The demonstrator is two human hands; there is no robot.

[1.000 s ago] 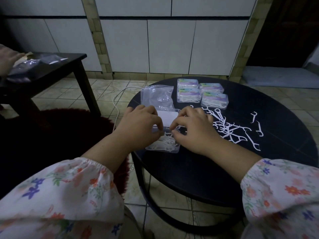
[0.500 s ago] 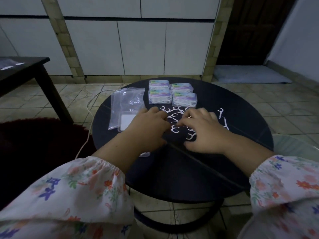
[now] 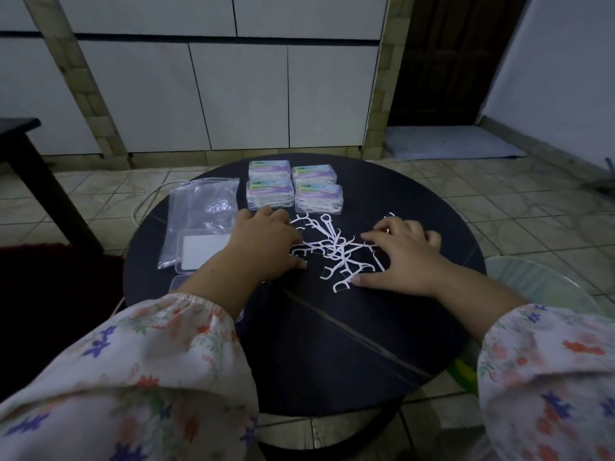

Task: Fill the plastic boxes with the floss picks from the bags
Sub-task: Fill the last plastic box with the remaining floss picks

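Floss picks (image 3: 336, 251) lie in a loose white pile at the middle of the round black table (image 3: 332, 344). Left hand (image 3: 263, 246) and right hand (image 3: 401, 257) rest on either side of the pile, fingers spread and touching picks, gripping nothing. Four filled plastic boxes (image 3: 294, 189) stand far behind. An empty bag (image 3: 199, 211) and an open box (image 3: 203, 251) lie on the left.

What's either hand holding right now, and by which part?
Nothing is clearly held. The left hand and right hand rest spread on the round table at either side of the loose floss picks, fingertips touching some. No pick is lifted.
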